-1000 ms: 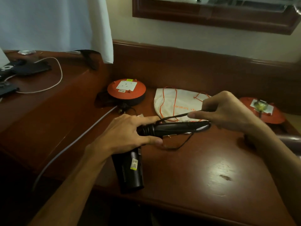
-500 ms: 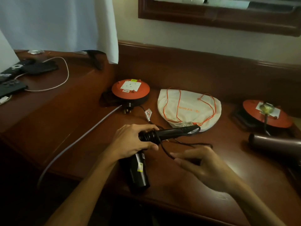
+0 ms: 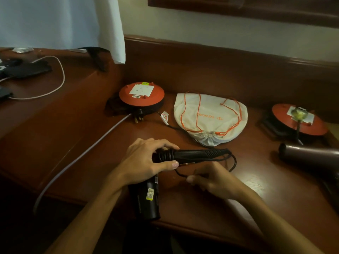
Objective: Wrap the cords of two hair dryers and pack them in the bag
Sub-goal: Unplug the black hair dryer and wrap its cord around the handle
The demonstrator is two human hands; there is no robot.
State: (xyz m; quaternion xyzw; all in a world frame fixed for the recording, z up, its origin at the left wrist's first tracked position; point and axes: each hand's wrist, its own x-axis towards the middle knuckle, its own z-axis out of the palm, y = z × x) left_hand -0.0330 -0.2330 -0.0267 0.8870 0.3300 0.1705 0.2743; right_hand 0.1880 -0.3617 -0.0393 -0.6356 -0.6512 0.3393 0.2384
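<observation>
1. Head view, near edge of the wooden desk point(image 3: 211, 213): left hand point(image 3: 146, 160) curled round the black hair dryer point(image 3: 183, 155) at the bend between handle and barrel, thumb pressed along the near side, fingers over the top; handle pointing right, barrel point(image 3: 146, 200) pointing toward the viewer and overhanging the desk edge.
2. Several turns of black cord point(image 3: 232, 163) wound tight round the handle just beside the left fingers; loose loop curving off the handle tip and back to the right hand point(image 3: 214, 182).
3. Right hand just below the handle, fingers curled, apparently pinching the cord, contact point partly hidden by the fingers.
4. Behind the dryer: white drawstring bag point(image 3: 211, 116) with orange strings, lying flat, mouth cinched and facing the hands.
5. Left of the bag: orange cable reel point(image 3: 141, 95) with a grey cable point(image 3: 82, 154) running off the desk edge.
6. Far right: second orange reel point(image 3: 299, 120); near it, brown hair dryer point(image 3: 310, 155), cut by the frame edge.
</observation>
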